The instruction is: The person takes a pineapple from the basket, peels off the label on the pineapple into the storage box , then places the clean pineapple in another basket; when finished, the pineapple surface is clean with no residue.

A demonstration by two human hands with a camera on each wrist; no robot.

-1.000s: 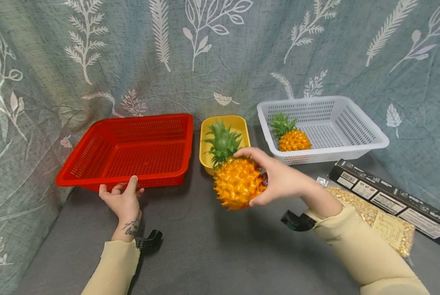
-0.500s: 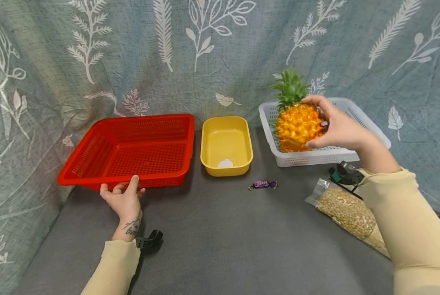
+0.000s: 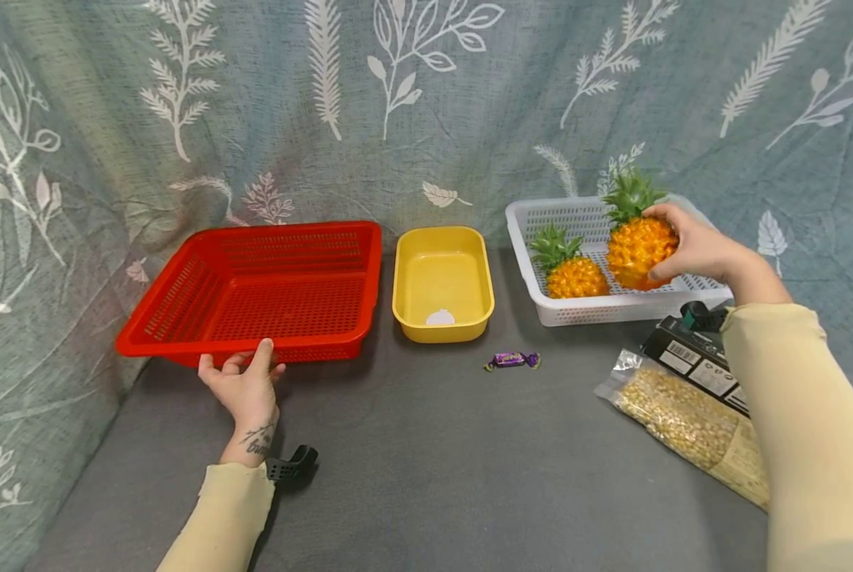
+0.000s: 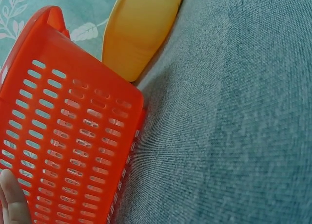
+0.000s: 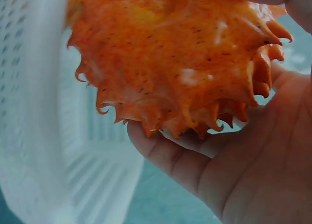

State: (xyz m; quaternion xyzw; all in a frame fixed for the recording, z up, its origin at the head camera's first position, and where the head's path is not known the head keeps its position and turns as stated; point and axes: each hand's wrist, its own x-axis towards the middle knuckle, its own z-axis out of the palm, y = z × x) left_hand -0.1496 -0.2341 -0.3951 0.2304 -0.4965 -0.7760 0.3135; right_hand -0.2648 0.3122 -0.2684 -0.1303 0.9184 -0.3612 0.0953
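My right hand (image 3: 698, 245) grips an orange toy-like pineapple (image 3: 639, 253) with a green crown, over the white basket (image 3: 577, 310). In the right wrist view the spiky pineapple (image 5: 170, 58) fills the space between thumb and fingers, and the basket wall is at left. A second pineapple (image 3: 577, 278) lies inside the basket, left of the held one. At the left, my left hand (image 3: 244, 389) holds the front rim of the red basket (image 3: 312, 345), thumb on top and fingers below. Fingertips (image 4: 14, 199) show against the slotted red wall in the left wrist view.
A yellow tray (image 3: 444, 330) stands between the two baskets. In front of it lies a purple-wrapped candy (image 3: 512, 360). A bag of grain (image 3: 684, 413) and a black box (image 3: 698, 357) lie at right, partly behind my right sleeve. A patterned curtain (image 3: 469, 95) hangs behind.
My right hand has carried the pineapple from above the table in the middle to the white basket, then right and down beside the other pineapple. The left hand has stayed on the red rim.
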